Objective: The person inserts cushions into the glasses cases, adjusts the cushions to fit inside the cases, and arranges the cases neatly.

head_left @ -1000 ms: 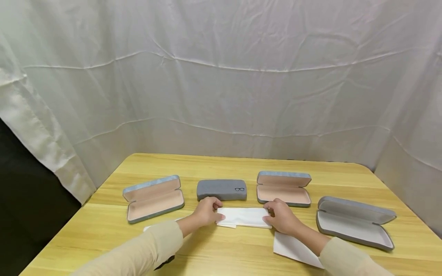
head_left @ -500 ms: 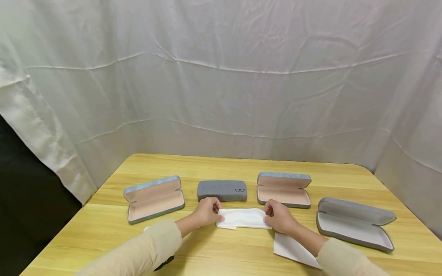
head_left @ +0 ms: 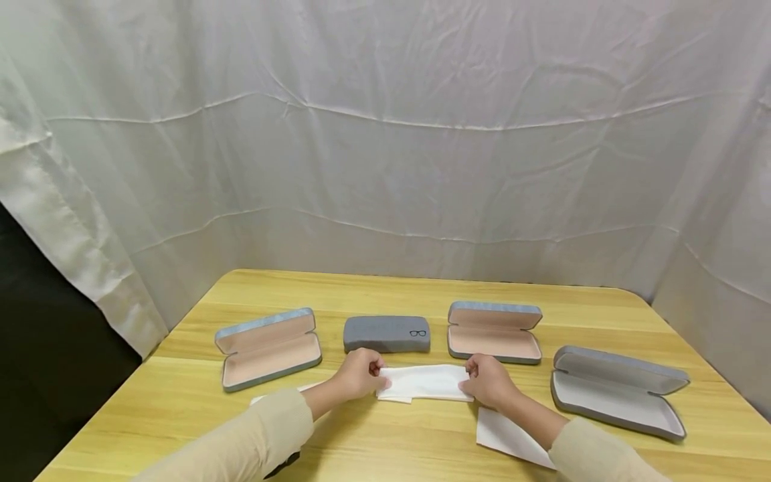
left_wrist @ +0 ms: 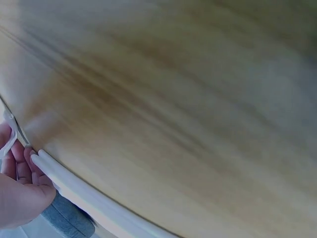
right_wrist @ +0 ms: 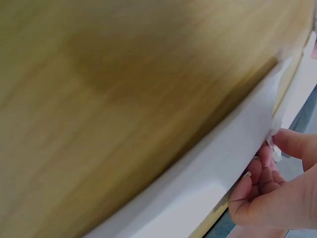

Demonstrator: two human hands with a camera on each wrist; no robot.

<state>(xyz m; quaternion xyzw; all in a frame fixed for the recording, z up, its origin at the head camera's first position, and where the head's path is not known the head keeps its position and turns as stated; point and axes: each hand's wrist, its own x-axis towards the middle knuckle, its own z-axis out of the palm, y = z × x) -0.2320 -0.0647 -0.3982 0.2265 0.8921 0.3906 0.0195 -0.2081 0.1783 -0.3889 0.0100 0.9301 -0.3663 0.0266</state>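
Observation:
In the head view, a folded white cloth (head_left: 425, 383) lies stretched between my two hands at the table's middle. My left hand (head_left: 358, 375) pinches its left end between thumb and fingers. At the other end, my right hand (head_left: 490, 383) pinches it the same way. The upper edge of the cloth looks slightly bowed. Just behind it sits a closed grey glasses case (head_left: 385, 333) with a small glasses print. A second white cloth (head_left: 512, 436) lies partly under my right forearm. Another white cloth (left_wrist: 99, 203) shows in the left wrist view, mostly hidden by my left arm in the head view.
Three glasses cases stand with lids up: a pink-lined one (head_left: 274, 355) at left, another pink-lined one (head_left: 495, 341) behind my right hand, and a grey-lined one (head_left: 614, 402) at far right. A pale curtain (head_left: 385, 167) hangs behind the wooden table (head_left: 385, 442).
The folded cloth lay flat a second ago; its upper edge is now rumpled and slightly wavy between my hands. Both hands keep their pinch and have barely shifted. The cases stay put.

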